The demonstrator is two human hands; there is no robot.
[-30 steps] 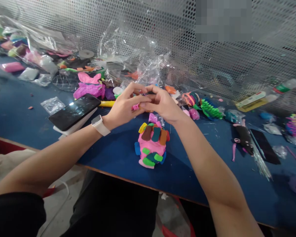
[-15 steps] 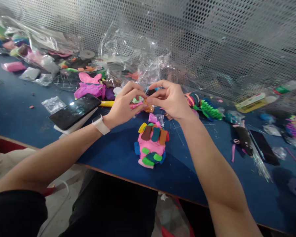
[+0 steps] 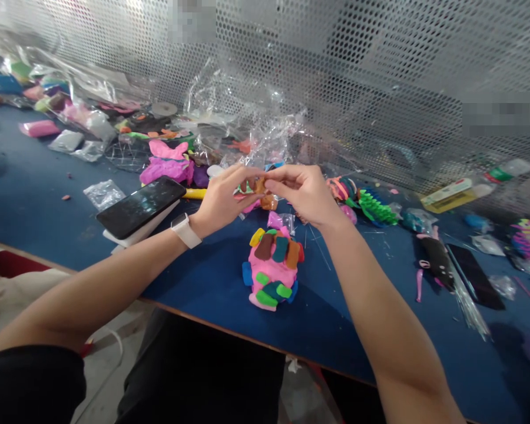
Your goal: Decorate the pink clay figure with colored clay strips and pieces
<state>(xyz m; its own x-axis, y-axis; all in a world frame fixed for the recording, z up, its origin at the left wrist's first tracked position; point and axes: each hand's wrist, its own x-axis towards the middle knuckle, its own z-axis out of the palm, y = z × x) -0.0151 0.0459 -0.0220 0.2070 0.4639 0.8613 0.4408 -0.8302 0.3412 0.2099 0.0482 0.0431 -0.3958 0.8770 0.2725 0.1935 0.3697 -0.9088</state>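
A small brown piece [image 3: 260, 185] is held above the tabletop [image 3: 212, 288], at the fingertips of the right hand [image 3: 307, 191], whose thumb and forefinger are pinched on it. The piece is orange-brown and dull, and its exact form is partly hidden by the fingers. The left hand [image 3: 225, 197] is placed just beside it, with the fingers curved; whether the piece is also gripped by this hand cannot be told. Nearer to the body, a pink lump [image 3: 274, 270] is set on the tabletop, between the two forearms. Its rounded surface is covered with soft pieces: yellow, brown, teal, orange and red around the top, green ones lower down, and blue ones at both sides. At the far left, lumps of several colours are seen in and around a large clear bag [image 3: 90, 82]. Near it, something pink is wrapped in a packet [image 3: 39, 128]. At the right, by the mesh wall [image 3: 406, 76], a clear bottle [image 3: 454, 200] is seen on its side, with yellow content.
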